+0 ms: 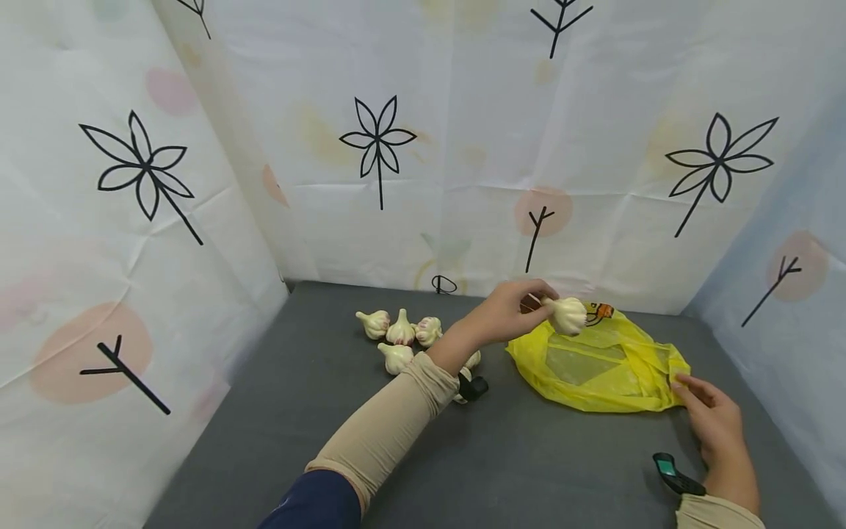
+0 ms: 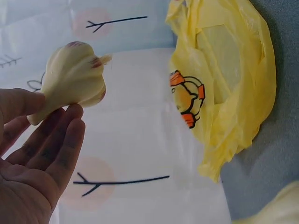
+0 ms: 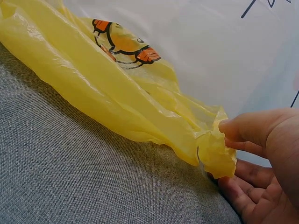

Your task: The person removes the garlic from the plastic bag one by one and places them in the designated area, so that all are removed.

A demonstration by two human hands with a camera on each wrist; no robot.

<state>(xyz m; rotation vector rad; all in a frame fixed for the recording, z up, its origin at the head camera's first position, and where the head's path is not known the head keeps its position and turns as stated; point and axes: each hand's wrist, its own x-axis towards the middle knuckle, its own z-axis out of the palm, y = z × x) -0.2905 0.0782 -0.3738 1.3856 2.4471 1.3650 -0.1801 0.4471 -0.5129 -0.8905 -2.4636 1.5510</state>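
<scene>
Yellow bag [image 3: 117, 93] edge pinched in right hand [image 3: 261, 163]; garlic bulb [image 2: 72, 77] stem-gripped by left hand [image 2: 32, 158].

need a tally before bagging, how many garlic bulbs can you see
6, maybe more. One in the left hand above the yellow bag: held garlic. Four grouped on the mat. One partly hidden behind the forearm.
</scene>
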